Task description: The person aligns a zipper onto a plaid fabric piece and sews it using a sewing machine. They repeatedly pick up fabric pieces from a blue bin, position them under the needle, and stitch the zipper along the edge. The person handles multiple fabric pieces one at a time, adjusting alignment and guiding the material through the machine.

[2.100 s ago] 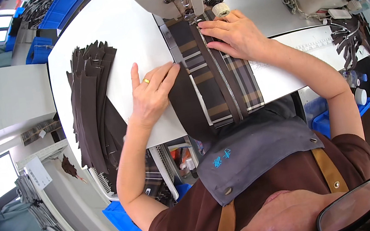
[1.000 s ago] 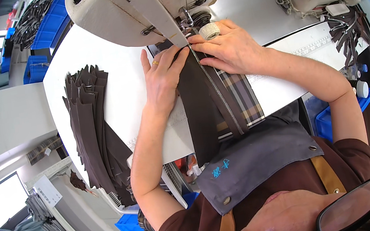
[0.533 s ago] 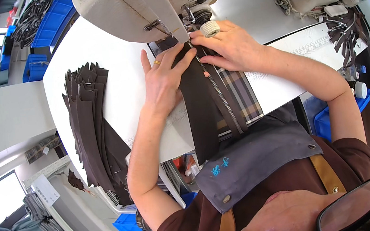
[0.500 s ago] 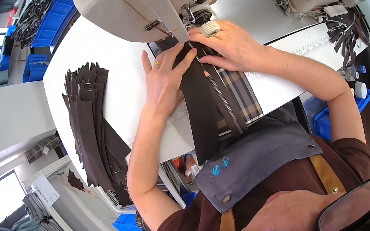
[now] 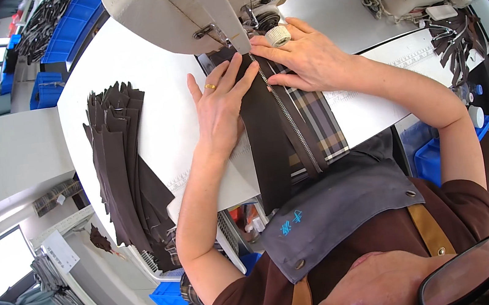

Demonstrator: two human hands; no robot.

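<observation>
Under the white sewing machine (image 5: 167,11) lies a dark brown fabric strip (image 5: 264,131), with a metal-toothed zipper (image 5: 289,116) running along it toward the needle area. Plaid fabric (image 5: 324,123) shows beneath, on the right. My left hand (image 5: 218,106) rests on the strip's left side, fingers spread and the tips close to the zipper. On the other side, my right hand (image 5: 317,59) lies over the cloth, fingers stretched out, with thumb and forefinger apart beside the zipper. The machine head and a white knob hide the needle and some right fingertips.
A stack of brown fabric strips (image 5: 119,163) lies on the white table (image 5: 170,106) to the left. Dark scraps (image 5: 457,44) hang at the far right. Blue bins (image 5: 427,159) stand below the table, and a ruler scale (image 5: 411,59) marks its surface.
The zipper and cloth have slid a little farther toward the machine head. Both hands stay on the cloth, with the left fingers shifted slightly.
</observation>
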